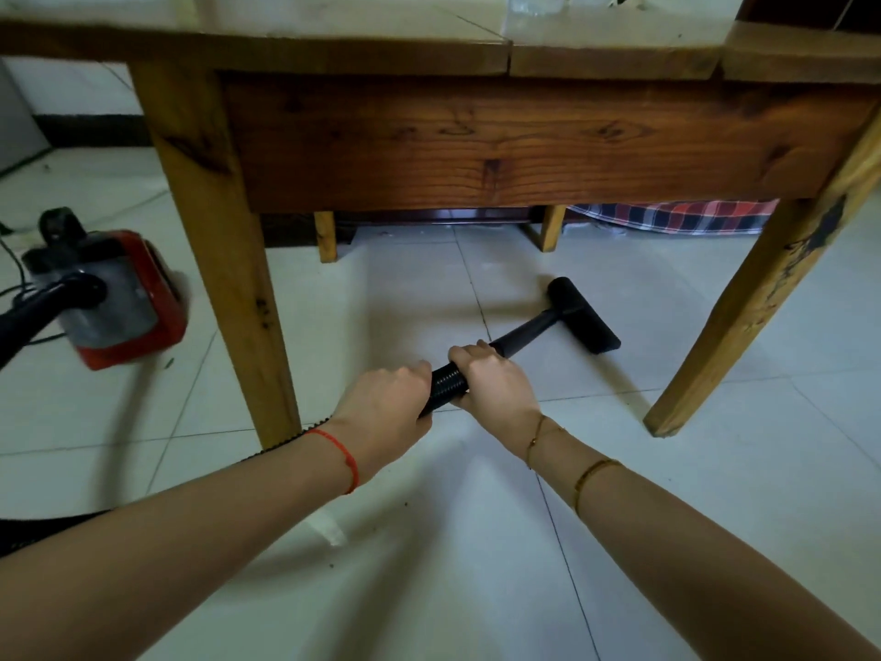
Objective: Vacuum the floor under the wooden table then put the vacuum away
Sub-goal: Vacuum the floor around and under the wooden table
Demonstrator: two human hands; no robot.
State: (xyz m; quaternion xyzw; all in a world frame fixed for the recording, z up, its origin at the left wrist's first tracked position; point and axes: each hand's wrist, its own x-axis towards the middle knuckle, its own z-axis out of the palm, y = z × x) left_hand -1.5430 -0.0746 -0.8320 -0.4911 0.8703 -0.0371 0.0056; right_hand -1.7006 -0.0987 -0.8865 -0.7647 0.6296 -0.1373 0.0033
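Both hands hold the black vacuum hose in the middle of the frame: left hand [388, 403] wrapped round the ribbed part, right hand [493, 376] just ahead. The nozzle [584, 314] sits flat on the floor under the wooden table [476, 145]. A hard push could bang the right table leg [763, 298]. Pulling the hose might tip the red vacuum [114, 298] at left.
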